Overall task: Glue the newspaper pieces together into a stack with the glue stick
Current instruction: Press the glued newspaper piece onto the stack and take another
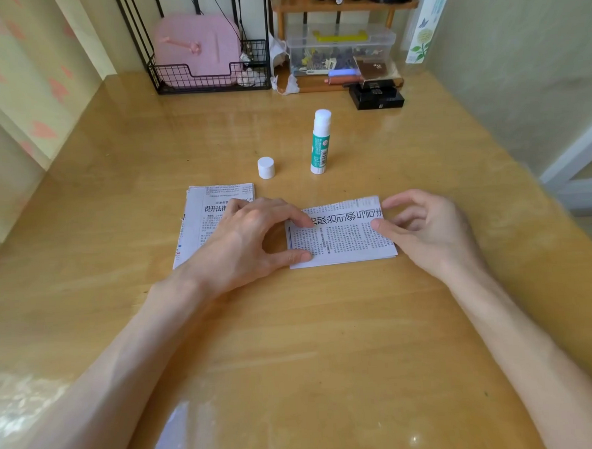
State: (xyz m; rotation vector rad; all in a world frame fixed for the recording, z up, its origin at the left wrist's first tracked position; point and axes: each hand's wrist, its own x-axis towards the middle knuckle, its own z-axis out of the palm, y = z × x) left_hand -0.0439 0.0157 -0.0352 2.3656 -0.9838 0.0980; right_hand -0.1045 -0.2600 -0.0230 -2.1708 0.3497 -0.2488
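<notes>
Glossy wooden surface against a pale wall, uncapped glue stick upright at mid-frame. White cap just left of the glue stick, standing apart from it. Nearer than the glue stick and slightly to its right, newspaper stack flat on the surface, headline up. Left hand spread open on the stack's left edge, index fingertip and thumb pressing the top sheet down, nothing gripped. Right hand loosely curled at the stack's right edge, thumb tip resting on the paper, index fingertip touching the far corner, nothing clasped. Loose newspaper pieces piled nearer than the glue stick and to its left, partly hidden by the left hand. Well behind the glue stick: black wire rack with a pink case, clear plastic box under a small wooden shelf, black box in front.
</notes>
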